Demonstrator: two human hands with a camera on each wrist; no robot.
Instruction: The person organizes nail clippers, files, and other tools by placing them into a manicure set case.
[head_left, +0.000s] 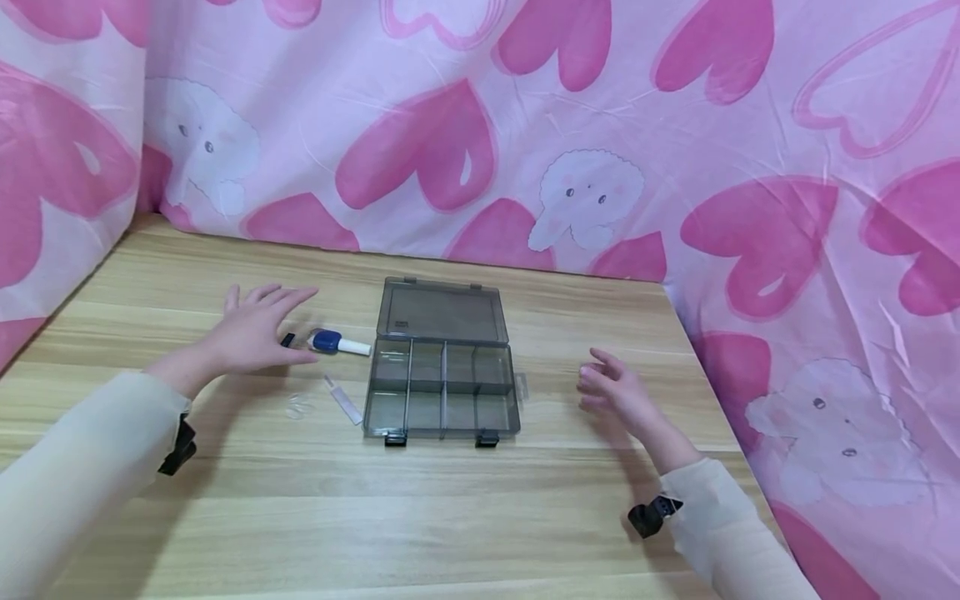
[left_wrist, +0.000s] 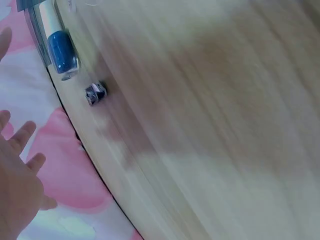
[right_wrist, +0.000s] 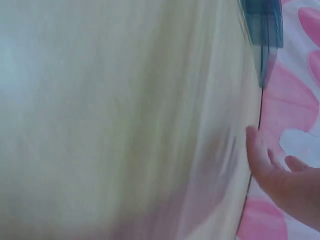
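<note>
Two black latches front the gray compartment box, lid laid back, on wood-grain surface. Clear slivers and pale strip lie left of it. Right hand hovers right of box, grip loose, part-curled. Left hand: grip wide, near small dark piece and blue nail-polish bottle, white cap toward box.

A hand could pass over the bench before the box or between it and the right hand, but bottle and strip obstruct its left side, and curtain bounds the far edge.
</note>
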